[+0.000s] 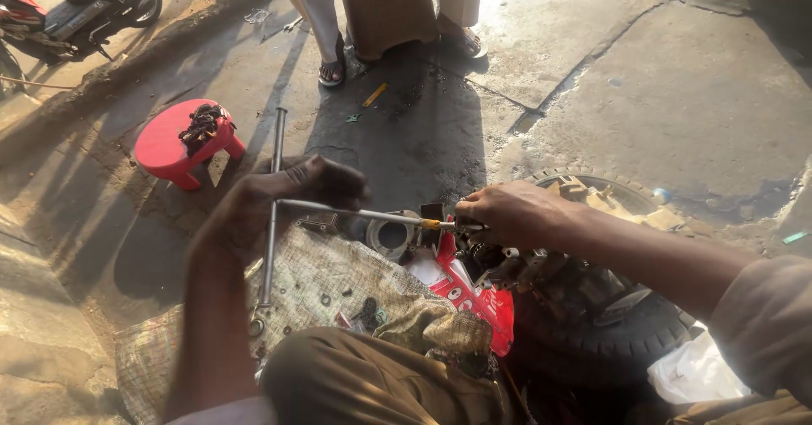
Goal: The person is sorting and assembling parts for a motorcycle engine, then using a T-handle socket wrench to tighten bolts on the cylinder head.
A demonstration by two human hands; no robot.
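Observation:
My left hand [279, 201] grips the far end of a long thin metal rod tool [355, 213] that lies level across the view. My right hand [507, 213] is closed round the other end, by a yellow band [431, 223], just above a dark engine part [516, 268] resting on a tyre [609, 332]. A round metal cylinder piece [391, 237] sits under the rod, between both hands.
A woven sack [330, 285] with small nuts and washers lies on the ground, with a red plastic sheet [478, 298] beside it. A long steel bar [272, 197] lies to the left. A red stool [173, 146] stands behind. Another person's legs [326, 19] stand at the top.

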